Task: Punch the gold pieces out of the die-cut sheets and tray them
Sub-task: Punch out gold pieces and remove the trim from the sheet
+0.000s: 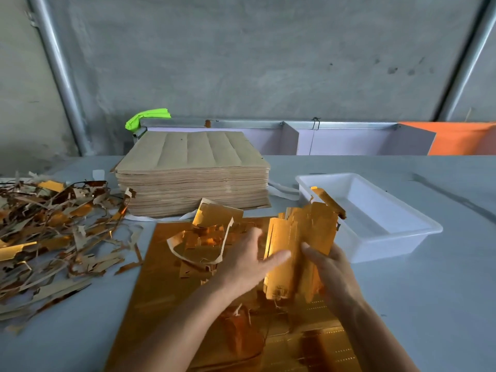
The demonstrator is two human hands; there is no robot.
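Scrap heap (53, 237) blocks left; sheet stack (193, 173) blocks ahead; tray (397, 237) right, table beyond open.

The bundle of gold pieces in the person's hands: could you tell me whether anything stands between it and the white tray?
Nothing visible does. The bundle of gold pieces, held by the right hand with the left hand against it, sits just beside the white tray, whose near rim is unobstructed and whose inside looks empty.
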